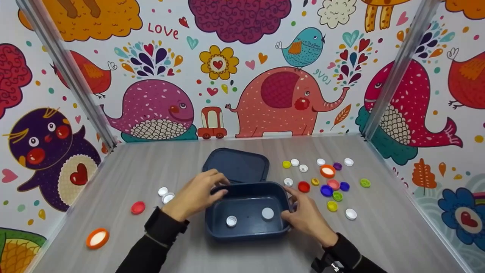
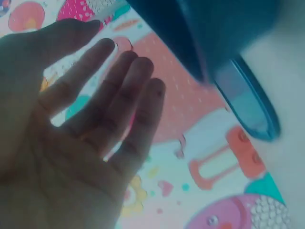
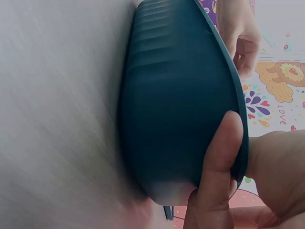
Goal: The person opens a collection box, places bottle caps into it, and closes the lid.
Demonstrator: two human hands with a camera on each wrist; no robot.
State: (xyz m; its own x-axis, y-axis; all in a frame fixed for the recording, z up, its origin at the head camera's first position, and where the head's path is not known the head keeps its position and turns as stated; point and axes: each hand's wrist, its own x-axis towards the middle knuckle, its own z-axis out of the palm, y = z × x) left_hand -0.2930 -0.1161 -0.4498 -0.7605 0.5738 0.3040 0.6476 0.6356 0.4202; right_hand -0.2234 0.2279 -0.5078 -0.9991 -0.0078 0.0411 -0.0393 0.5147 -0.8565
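A dark blue plastic box (image 1: 248, 238) stands on the table with its open side up. Inside it lie a small white bottle cap (image 1: 231, 221) and a larger pale cap (image 1: 267, 213). My right hand (image 1: 308, 216) grips the box's right wall, pinching the rim between thumb and fingers; the right wrist view shows a finger pressed along the outer wall (image 3: 181, 95). Over the left back corner hovers my left hand (image 1: 199, 193), its fingers extended and slightly bent. Nothing lies in its palm (image 2: 71, 167) in the left wrist view. Behind the box is a dark blue lid (image 1: 237, 165).
Right of the box are scattered caps, among them an orange-rimmed one (image 1: 327, 171), a red one (image 1: 304, 186) and a blue one (image 1: 326, 190). On the left lie white caps (image 1: 168, 197), a red cap (image 1: 138, 207) and another orange-rimmed cap (image 1: 97, 238). Printed panels (image 1: 242, 76) enclose the table.
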